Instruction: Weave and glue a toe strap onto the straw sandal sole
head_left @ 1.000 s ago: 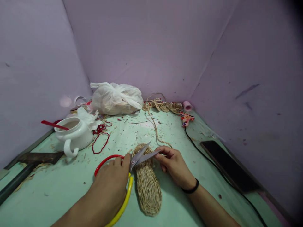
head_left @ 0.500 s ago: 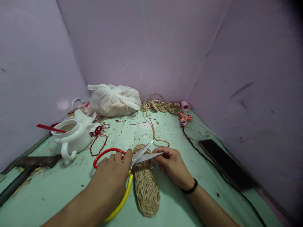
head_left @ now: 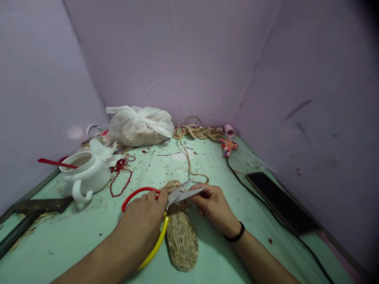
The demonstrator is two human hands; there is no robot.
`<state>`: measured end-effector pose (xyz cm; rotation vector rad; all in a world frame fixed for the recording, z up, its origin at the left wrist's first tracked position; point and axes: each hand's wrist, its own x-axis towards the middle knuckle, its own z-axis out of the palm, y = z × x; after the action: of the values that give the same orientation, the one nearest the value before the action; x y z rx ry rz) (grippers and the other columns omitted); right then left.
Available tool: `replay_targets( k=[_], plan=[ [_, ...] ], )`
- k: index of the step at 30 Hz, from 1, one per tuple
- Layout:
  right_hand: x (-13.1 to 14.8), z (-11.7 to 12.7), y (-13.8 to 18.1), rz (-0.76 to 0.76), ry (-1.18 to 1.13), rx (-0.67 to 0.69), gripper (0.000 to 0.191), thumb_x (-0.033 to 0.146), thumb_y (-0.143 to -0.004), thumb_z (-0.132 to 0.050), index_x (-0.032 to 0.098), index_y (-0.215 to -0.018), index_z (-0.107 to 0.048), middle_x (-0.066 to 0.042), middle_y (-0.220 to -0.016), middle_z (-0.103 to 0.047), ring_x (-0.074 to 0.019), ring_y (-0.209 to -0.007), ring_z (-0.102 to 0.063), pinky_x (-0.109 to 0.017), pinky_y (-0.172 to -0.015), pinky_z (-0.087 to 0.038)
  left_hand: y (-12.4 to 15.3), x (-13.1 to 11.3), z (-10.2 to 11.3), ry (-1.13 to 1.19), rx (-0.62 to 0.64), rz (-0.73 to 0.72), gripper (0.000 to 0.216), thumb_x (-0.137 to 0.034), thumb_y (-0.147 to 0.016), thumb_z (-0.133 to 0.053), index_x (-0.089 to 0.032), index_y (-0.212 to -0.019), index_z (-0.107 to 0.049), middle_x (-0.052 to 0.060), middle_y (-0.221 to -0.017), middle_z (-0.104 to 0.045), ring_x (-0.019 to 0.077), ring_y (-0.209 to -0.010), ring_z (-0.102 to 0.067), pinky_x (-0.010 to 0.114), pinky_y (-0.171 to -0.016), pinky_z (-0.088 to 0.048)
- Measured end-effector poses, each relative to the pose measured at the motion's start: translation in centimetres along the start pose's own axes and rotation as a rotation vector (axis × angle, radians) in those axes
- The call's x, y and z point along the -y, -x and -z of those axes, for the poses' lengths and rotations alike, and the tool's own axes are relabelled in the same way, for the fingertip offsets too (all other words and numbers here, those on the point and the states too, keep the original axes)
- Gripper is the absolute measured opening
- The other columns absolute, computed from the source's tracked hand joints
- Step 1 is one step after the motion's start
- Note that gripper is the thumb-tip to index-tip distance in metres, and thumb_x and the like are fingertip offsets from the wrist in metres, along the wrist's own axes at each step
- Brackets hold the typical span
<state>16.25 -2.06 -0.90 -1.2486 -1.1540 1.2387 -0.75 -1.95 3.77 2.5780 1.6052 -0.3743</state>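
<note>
My left hand point(head_left: 142, 221) grips big scissors point(head_left: 177, 193) with one red and one yellow loop handle; the steel blades are nearly closed over the far end of a woven straw sole point(head_left: 181, 236) lying flat on the green table point(head_left: 74, 236). At the blades' tips, my right hand point(head_left: 213, 205), which wears a black wristband, pinches the straw cord point(head_left: 189, 165). The cord runs from the sole's far end back to a tangle of braided cord point(head_left: 201, 132) at the wall.
A white pot point(head_left: 85, 173) with a red stick stands at left beside red thread point(head_left: 121, 175). A white plastic bag point(head_left: 139, 125) lies at the back. A glue gun point(head_left: 227, 146) with a black cable, a dark phone point(head_left: 281, 201) and a dark blade point(head_left: 29, 213) lie around.
The scissor blades have narrowed around the cord at the sole's far end. Both hands stayed in place while the view drifted slightly.
</note>
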Motion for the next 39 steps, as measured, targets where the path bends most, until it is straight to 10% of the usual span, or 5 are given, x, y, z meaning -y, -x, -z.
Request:
replay_targets(
  k=[10, 24, 30, 34, 39],
  plan=[
    [-0.3, 0.2, -0.1, -0.023, 0.028, -0.009, 0.019, 0.033, -0.064, -0.065, 0.014, -0.065, -0.061, 0.007, -0.045, -0.045, -0.0032, -0.034, -0.033, -0.017, -0.033, -0.026, 0.2, 1.3, 0.0, 0.103, -0.008, -0.006, 0.045, -0.009, -0.078, -0.033, -0.018, -0.121, -0.041, 0.013, -0.095, -0.063, 0.0264, -0.081, -0.062, 0.035, -0.067, -0.045],
    [-0.3, 0.7, -0.1, -0.071, 0.193, -0.055, 0.027, 0.040, -0.064, -0.064, 0.014, -0.071, -0.062, 0.007, -0.040, -0.043, -0.0048, -0.033, -0.035, -0.017, -0.033, -0.025, -4.7, 9.2, -1.2, 0.062, -0.150, 0.389, 0.035, -0.037, -0.073, -0.044, -0.015, -0.098, -0.057, 0.015, -0.094, -0.066, 0.0333, -0.086, -0.060, 0.034, -0.060, -0.042],
    [-0.5, 0.7, 0.1, 0.010, 0.238, -0.069, 0.026, 0.040, -0.066, -0.063, 0.014, -0.073, -0.063, 0.007, -0.040, -0.042, -0.0058, -0.034, -0.035, -0.018, -0.034, -0.027, -3.8, 7.5, -1.6, 0.418, -0.454, 0.187, 0.026, -0.025, -0.074, -0.046, -0.016, -0.091, -0.064, 0.009, -0.093, -0.065, 0.0227, -0.087, -0.058, 0.030, -0.072, -0.043],
    [-0.8, 1.0, 0.0, 0.098, 0.289, -0.083, 0.024, 0.038, -0.067, -0.063, 0.015, -0.073, -0.064, 0.005, -0.044, -0.046, -0.0070, -0.037, -0.037, -0.019, -0.035, -0.029, -3.4, 4.9, -2.6, 0.897, -0.239, 0.026, 0.015, -0.017, -0.068, -0.050, -0.015, -0.075, -0.064, 0.002, -0.065, -0.063, 0.0138, -0.059, -0.055, 0.023, -0.056, -0.040],
    [-1.4, 1.3, -0.2, 0.250, 0.394, -0.065, 0.017, 0.033, -0.071, -0.063, 0.017, -0.076, -0.066, -0.002, -0.062, -0.062, -0.0107, -0.048, -0.050, -0.021, -0.043, -0.040, -3.3, 3.3, -3.7, 0.955, -0.311, 0.113, 0.017, -0.011, -0.061, -0.055, -0.015, -0.077, -0.059, -0.003, -0.056, -0.055, 0.0111, -0.051, -0.048, 0.022, -0.051, -0.034]
  ],
)
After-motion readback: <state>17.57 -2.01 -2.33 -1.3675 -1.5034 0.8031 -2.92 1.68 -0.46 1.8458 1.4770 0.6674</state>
